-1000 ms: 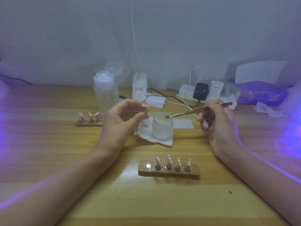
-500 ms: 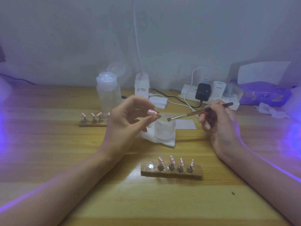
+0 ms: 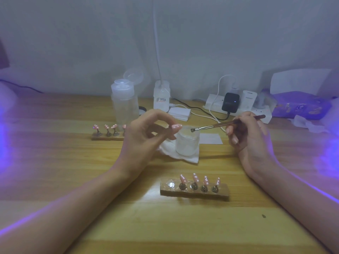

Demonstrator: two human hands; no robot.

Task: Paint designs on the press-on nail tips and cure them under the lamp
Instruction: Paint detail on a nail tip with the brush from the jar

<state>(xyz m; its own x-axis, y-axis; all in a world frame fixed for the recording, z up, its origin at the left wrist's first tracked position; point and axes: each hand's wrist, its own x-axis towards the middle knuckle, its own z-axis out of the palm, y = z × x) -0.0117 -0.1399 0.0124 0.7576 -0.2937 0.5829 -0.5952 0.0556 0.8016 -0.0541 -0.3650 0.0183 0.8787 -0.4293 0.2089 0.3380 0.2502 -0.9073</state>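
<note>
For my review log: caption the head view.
Left hand pinches a nail tip; right hand holds brush at jar rim.

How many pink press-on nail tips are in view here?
9 pink tips: four on the near wooden holder block, four on the far wooden block (rightmost partly behind the left hand), one held in that hand. Others may be hidden.

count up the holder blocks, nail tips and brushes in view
holder blocks: 2, the near block and the far block
nail tips: 9, 4 showing on each block, 1 pinched in the left hand
brush: 1, in the right hand
total: 12
</note>
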